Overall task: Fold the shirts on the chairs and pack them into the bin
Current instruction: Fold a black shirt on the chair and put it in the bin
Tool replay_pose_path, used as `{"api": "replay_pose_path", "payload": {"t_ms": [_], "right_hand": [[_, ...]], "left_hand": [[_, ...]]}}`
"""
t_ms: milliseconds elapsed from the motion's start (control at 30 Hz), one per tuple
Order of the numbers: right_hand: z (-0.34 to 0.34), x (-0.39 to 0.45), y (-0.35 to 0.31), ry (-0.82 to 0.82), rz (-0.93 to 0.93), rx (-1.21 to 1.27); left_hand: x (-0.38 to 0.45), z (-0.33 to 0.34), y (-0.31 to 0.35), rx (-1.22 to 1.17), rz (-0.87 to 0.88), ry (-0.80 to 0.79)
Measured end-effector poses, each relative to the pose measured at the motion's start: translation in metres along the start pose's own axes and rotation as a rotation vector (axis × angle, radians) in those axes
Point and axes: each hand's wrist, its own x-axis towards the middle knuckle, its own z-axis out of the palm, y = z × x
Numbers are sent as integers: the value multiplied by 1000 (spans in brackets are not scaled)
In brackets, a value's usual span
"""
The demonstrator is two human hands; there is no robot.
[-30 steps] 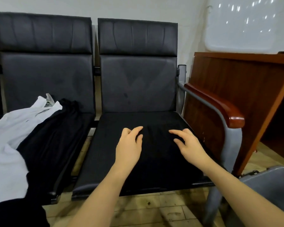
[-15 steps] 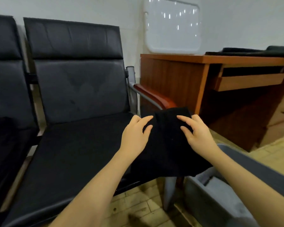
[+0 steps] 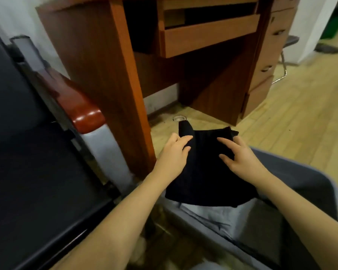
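A folded black shirt (image 3: 207, 168) is held above the near end of the grey bin (image 3: 293, 184), gripped along its left edge by the left hand (image 3: 174, 154) and along its right edge by the right hand (image 3: 240, 158). A light grey garment (image 3: 219, 213) is seen lying inside the bin, beside the black chair (image 3: 37, 172).

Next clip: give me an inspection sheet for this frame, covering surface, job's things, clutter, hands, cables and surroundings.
Surface: black chair seat, nothing seen on it.
Job's things: folded black shirt held above grey bin; light garment already inside.
Clutter: nothing seen.
Hands: left hand and right hand each grip the shirt's sides.
Cables: nothing seen.
Surroundings: wooden desk with open drawer, wood floor.
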Motion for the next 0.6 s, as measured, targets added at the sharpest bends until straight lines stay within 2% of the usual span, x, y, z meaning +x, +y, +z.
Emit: {"api": "replay_pose_path", "payload": {"t_ms": [200, 400, 600], "right_hand": [[59, -17, 92, -272, 237, -56], [130, -31, 154, -322, 382, 23], [172, -26, 183, -532, 495, -277]], "left_hand": [[16, 117, -42, 32, -140, -272], [24, 197, -88, 102, -169, -403], [35, 231, -113, 584, -27, -648]]}}
